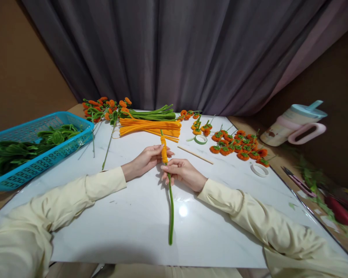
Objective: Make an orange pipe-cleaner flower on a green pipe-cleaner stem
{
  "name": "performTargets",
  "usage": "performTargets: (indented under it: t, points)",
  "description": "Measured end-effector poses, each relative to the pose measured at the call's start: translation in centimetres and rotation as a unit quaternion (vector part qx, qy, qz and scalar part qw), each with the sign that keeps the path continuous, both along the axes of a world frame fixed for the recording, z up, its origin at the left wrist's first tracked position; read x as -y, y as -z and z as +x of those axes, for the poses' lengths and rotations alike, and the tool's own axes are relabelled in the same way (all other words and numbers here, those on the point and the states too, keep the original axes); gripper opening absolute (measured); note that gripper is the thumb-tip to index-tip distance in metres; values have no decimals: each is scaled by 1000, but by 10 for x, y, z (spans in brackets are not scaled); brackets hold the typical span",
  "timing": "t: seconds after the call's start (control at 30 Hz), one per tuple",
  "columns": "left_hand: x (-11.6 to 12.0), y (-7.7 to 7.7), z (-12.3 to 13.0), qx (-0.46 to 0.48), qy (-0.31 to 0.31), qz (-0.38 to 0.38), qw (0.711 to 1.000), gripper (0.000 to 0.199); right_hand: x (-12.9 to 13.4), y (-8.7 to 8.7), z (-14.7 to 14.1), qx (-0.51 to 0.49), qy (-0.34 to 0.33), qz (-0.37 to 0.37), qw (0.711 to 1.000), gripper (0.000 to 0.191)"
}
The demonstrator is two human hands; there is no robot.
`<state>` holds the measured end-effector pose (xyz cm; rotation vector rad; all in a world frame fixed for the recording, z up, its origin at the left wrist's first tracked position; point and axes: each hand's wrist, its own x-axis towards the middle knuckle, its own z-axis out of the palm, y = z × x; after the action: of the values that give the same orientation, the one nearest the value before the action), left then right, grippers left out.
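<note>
Between my two hands, over the middle of the table, is an orange pipe cleaner coil (pixel 164 150) with a long green pipe cleaner (pixel 171 216) running out below it and a short green tip above. My left hand (pixel 150 157) pinches the orange coil from the left. Just under the coil, my right hand (pixel 182 172) has thumb and fingers closed on the green pipe cleaner. Its far end hangs toward the table's front edge. Beyond my hands lie a bundle of orange pipe cleaners (pixel 147 126) and a bundle of green pipe cleaners (pixel 153 114).
A blue basket (pixel 60 148) with green leaves stands left. Orange pipe cleaner flowers (pixel 104 106) lie at the back left, small orange pumpkin-like pieces (pixel 243 148) at right. Nearby are a wooden stick (pixel 195 155), green tape (pixel 201 139), white tape (pixel 260 170), a tumbler (pixel 291 123) and scissors (pixel 300 183).
</note>
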<state>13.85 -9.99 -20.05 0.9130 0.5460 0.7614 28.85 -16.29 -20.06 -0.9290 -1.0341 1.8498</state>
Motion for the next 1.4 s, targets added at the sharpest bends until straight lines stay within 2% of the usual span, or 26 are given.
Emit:
performTargets:
  t: [0.47,0.77,0.93,1.1,1.23,1.4]
  points:
    - [-2,0,0,29,8,-20,999,13,-2,0,2,-6,-28,12,1000,26]
    - [-8,3,-4,82,44,-70,993,34,-9,7,9,-59,-56,-20,996,18]
    - [-6,4,-1,61,13,-50,997,22,-11,6,13,-71,-94,-41,992,19]
    - [-5,5,0,43,-20,-29,998,9,-8,2,8,-37,-74,-15,996,20]
    - [-5,5,2,38,-29,-26,999,10,-7,1,6,-25,-67,-7,997,22]
    - [-6,2,1,57,-29,-68,996,21,-9,2,8,-32,-62,-14,997,23]
